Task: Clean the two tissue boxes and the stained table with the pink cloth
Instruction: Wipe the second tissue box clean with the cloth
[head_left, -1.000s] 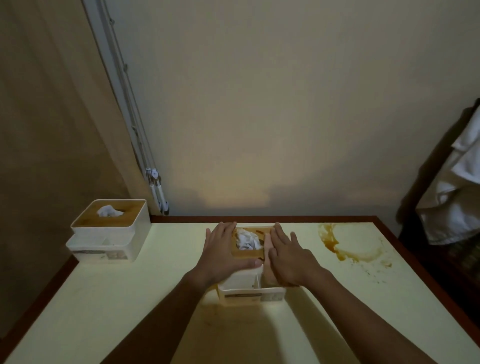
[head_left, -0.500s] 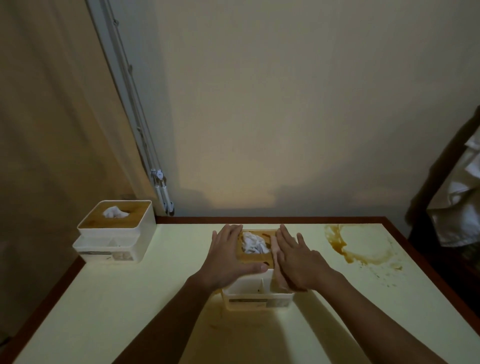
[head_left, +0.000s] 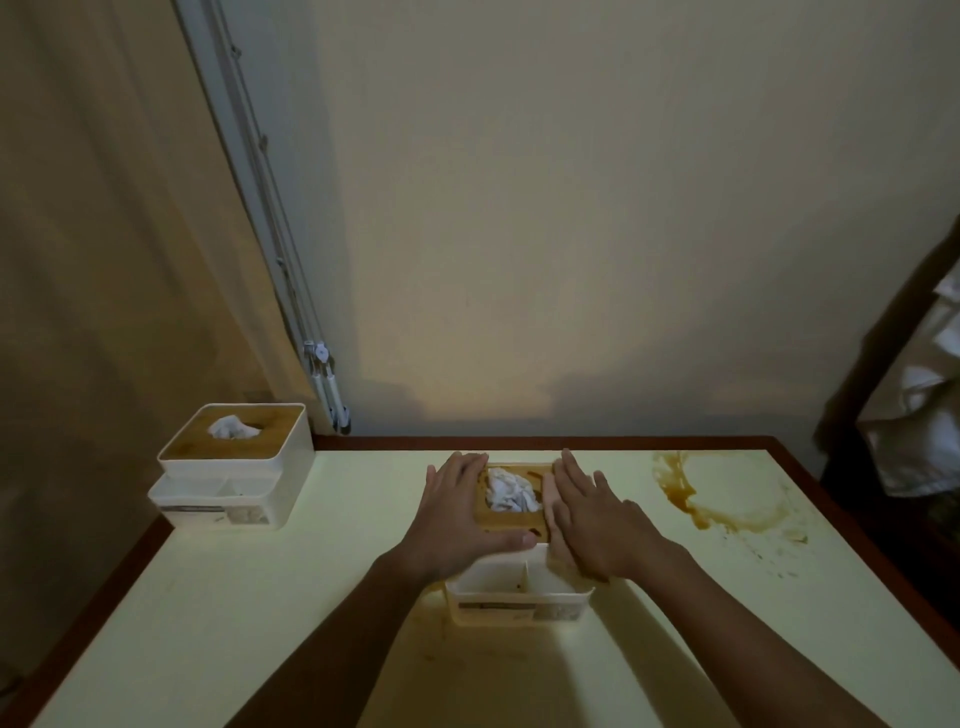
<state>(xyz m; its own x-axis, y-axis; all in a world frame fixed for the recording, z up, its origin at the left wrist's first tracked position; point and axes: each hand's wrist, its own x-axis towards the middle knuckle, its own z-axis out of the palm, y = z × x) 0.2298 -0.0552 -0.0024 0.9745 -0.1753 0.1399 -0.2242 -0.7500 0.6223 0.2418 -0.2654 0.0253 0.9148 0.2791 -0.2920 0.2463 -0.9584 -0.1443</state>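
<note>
The near tissue box (head_left: 519, 590) sits mid-tabletop (head_left: 260, 597). The left hand (head_left: 457, 514) lies on its lid at nine o'clock, fingers straight. The right hand (head_left: 597, 519), fingers flat, presses the pink cloth (head_left: 551, 519) at three o'clock. The far tissue box (head_left: 234, 467) stands at ten o'clock and the stain (head_left: 691, 499) lies at two.

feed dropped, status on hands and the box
Left hand flat on centre tissue box. Right hand flat, pressing pink cloth on its lid. Stain at right unwiped; nothing in the way.

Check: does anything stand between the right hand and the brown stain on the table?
Nothing visible does. Only bare table lies between the right hand, resting on the middle tissue box, and the stain near the right edge.
</note>
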